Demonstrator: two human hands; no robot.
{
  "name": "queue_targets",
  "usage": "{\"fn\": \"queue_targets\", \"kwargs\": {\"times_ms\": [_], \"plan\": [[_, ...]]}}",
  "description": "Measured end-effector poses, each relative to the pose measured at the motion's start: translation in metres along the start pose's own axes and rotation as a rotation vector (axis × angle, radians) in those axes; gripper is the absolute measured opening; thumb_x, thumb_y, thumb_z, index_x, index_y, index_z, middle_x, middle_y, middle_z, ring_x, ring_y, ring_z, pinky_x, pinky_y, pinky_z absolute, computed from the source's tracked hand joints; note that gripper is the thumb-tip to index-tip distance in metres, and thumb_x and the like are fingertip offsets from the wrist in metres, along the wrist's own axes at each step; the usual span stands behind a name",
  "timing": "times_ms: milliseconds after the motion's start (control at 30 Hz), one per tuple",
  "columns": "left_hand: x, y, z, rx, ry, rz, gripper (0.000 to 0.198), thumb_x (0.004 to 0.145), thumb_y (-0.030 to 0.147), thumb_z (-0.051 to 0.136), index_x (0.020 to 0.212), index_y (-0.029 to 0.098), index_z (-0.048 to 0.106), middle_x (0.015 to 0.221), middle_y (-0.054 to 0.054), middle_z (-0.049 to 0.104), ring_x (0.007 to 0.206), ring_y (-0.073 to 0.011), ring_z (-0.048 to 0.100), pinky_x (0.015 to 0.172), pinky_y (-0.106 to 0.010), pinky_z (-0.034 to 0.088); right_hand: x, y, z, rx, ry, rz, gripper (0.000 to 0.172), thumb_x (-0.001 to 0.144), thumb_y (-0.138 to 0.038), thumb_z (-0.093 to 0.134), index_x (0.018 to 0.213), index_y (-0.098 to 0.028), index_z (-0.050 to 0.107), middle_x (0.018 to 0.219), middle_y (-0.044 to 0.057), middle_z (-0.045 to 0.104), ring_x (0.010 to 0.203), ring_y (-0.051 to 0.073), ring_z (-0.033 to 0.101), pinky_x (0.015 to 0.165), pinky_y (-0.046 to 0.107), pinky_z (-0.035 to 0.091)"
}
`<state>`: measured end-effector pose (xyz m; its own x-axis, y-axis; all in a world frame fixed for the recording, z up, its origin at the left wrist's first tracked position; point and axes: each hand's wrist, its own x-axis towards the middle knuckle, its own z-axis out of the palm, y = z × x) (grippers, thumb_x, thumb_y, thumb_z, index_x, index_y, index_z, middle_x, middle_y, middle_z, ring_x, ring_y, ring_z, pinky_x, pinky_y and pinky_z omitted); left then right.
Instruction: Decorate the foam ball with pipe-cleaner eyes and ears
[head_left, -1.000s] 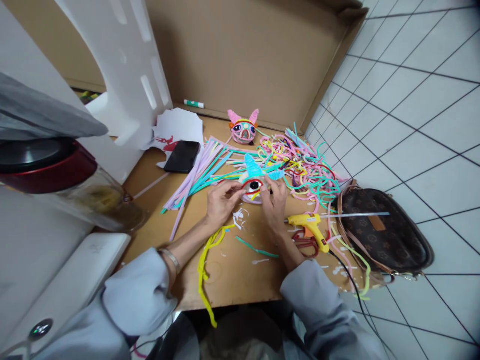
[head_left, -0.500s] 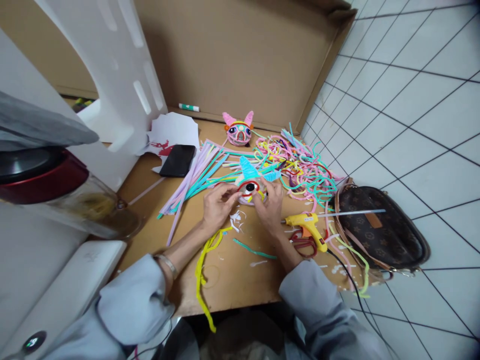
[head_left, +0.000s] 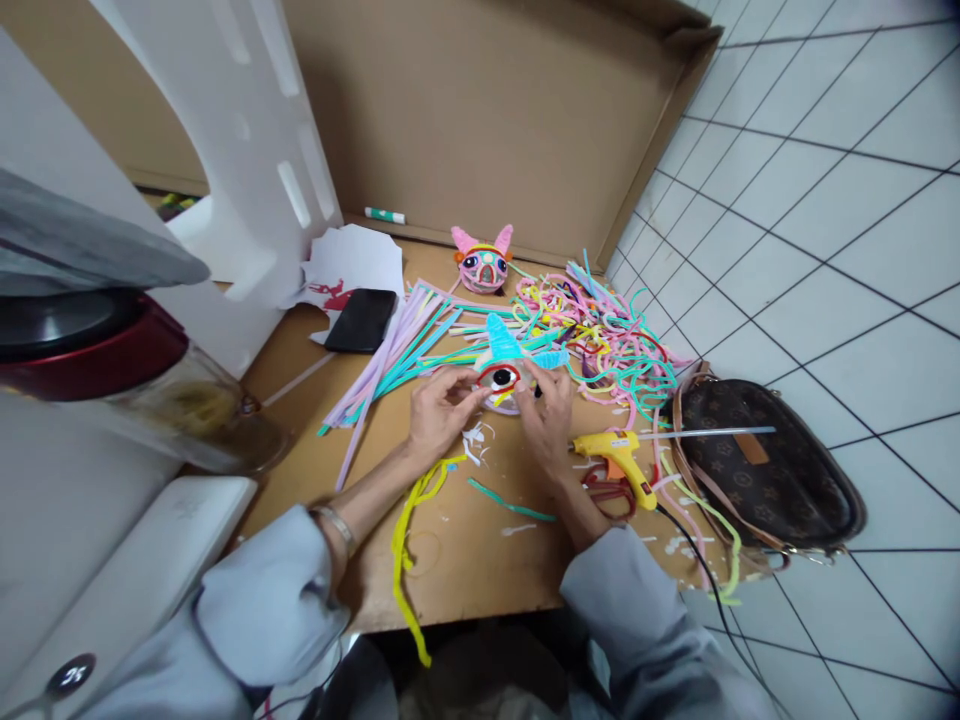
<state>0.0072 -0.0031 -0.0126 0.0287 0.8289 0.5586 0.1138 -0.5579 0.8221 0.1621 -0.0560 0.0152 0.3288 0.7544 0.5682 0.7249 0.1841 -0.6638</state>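
Between my hands is a small pipe-cleaner animal head [head_left: 504,345] with blue ears, a black-and-white eye and a red ring round the eye. My left hand [head_left: 441,408] pinches its left edge near the red ring. Across from it, my right hand [head_left: 549,415] grips the right side, with fingers close to the eye and the yellow strip below it. Part of the head's right side is hidden by those fingers. Nearer to me lie white scraps [head_left: 475,442], a yellow pipe cleaner [head_left: 401,560] and a short green piece [head_left: 510,500].
A yellow hot glue gun [head_left: 615,452] lies right of my hand over red-handled scissors [head_left: 609,492]. Behind are a finished-looking pink animal head [head_left: 482,268], tangled pipe cleaners [head_left: 600,335], straight ones [head_left: 390,365] and a phone [head_left: 361,321]. A brown bag [head_left: 772,465] sits at right.
The whole view has shifted slightly. My hands keep their hold on the blue-eared head, with only a small shift of the right fingers around the eye.
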Motion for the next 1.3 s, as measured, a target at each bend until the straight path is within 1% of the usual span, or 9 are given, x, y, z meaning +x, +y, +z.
{"fn": "queue_targets", "kwargs": {"times_ms": [200, 333, 500, 600, 667, 767, 867, 1133, 1300], "plan": [[0.0, 0.003, 0.0, -0.015, -0.002, -0.058, 0.027, 0.075, 0.043, 0.082, 0.085, 0.019, 0.074, 0.083, -0.004, 0.075, 0.065, -0.0141, 0.066, 0.064, -0.026, 0.057, -0.001, -0.001, 0.002, -0.001, 0.035, -0.008, 0.036, 0.093, -0.039, 0.052, 0.115, -0.022, 0.075, 0.098, 0.008, 0.058, 0.1, 0.024, 0.058, 0.095, 0.043, 0.05], [0.001, 0.003, 0.002, -0.031, 0.0, -0.069, 0.027, 0.074, 0.043, 0.082, 0.084, 0.019, 0.074, 0.081, -0.004, 0.075, 0.066, -0.0147, 0.067, 0.064, -0.026, 0.057, -0.001, -0.003, 0.003, 0.002, 0.04, 0.007, 0.036, 0.091, -0.038, 0.053, 0.115, -0.022, 0.074, 0.097, 0.008, 0.058, 0.099, 0.024, 0.058, 0.094, 0.043, 0.05], [0.002, 0.001, 0.0, -0.074, -0.013, -0.105, 0.028, 0.076, 0.044, 0.079, 0.087, 0.018, 0.075, 0.087, -0.006, 0.078, 0.072, -0.0175, 0.071, 0.069, -0.03, 0.059, 0.0, -0.001, 0.001, 0.001, 0.044, 0.021, 0.043, 0.091, -0.042, 0.053, 0.125, -0.021, 0.069, 0.102, 0.01, 0.061, 0.102, 0.025, 0.058, 0.095, 0.044, 0.05], [0.002, 0.0, -0.002, -0.137, -0.035, -0.127, 0.027, 0.083, 0.043, 0.072, 0.093, 0.018, 0.075, 0.094, -0.008, 0.079, 0.082, -0.0203, 0.074, 0.078, -0.034, 0.061, 0.0, 0.002, 0.0, -0.005, 0.044, 0.025, 0.051, 0.092, -0.045, 0.053, 0.134, -0.02, 0.062, 0.109, 0.012, 0.063, 0.104, 0.026, 0.059, 0.095, 0.045, 0.05], [0.002, -0.001, -0.002, -0.194, -0.035, -0.163, 0.028, 0.085, 0.043, 0.071, 0.097, 0.018, 0.074, 0.096, -0.009, 0.079, 0.087, -0.021, 0.075, 0.083, -0.035, 0.061, 0.0, 0.004, 0.0, -0.003, 0.042, 0.024, 0.053, 0.092, -0.046, 0.052, 0.138, -0.019, 0.059, 0.111, 0.013, 0.064, 0.103, 0.026, 0.059, 0.095, 0.045, 0.051], [0.002, -0.004, -0.001, -0.267, -0.025, -0.222, 0.032, 0.079, 0.042, 0.076, 0.099, 0.017, 0.072, 0.092, -0.009, 0.079, 0.085, -0.0205, 0.075, 0.084, -0.035, 0.061, 0.0, 0.006, 0.001, -0.008, 0.045, 0.018, 0.054, 0.092, -0.045, 0.053, 0.138, -0.019, 0.059, 0.112, 0.013, 0.064, 0.103, 0.026, 0.06, 0.093, 0.044, 0.051], [0.003, -0.007, 0.0, -0.296, -0.015, -0.242, 0.032, 0.075, 0.039, 0.08, 0.096, 0.017, 0.072, 0.09, -0.008, 0.078, 0.083, -0.0198, 0.074, 0.082, -0.034, 0.061, 0.0, 0.006, 0.002, -0.03, 0.048, 0.001, 0.053, 0.092, -0.045, 0.052, 0.138, -0.019, 0.059, 0.112, 0.013, 0.064, 0.102, 0.025, 0.06, 0.093, 0.044, 0.052], [0.006, -0.006, 0.002, -0.306, 0.029, -0.285, 0.035, 0.07, 0.044, 0.084, 0.088, 0.016, 0.072, 0.084, -0.007, 0.078, 0.078, -0.0193, 0.073, 0.079, -0.034, 0.061, 0.0, 0.003, 0.001, 0.022, 0.054, 0.011, 0.052, 0.089, -0.042, 0.055, 0.132, -0.014, 0.063, 0.111, 0.014, 0.063, 0.102, 0.026, 0.06, 0.096, 0.046, 0.05], [0.007, -0.007, 0.001, -0.344, 0.039, -0.357, 0.04, 0.066, 0.043, 0.087, 0.089, 0.016, 0.069, 0.082, -0.006, 0.077, 0.075, -0.0179, 0.073, 0.077, -0.034, 0.06, 0.0, 0.001, 0.0, 0.007, 0.045, 0.028, 0.051, 0.089, -0.043, 0.054, 0.132, -0.017, 0.062, 0.112, 0.013, 0.063, 0.105, 0.026, 0.059, 0.095, 0.045, 0.051]]}}
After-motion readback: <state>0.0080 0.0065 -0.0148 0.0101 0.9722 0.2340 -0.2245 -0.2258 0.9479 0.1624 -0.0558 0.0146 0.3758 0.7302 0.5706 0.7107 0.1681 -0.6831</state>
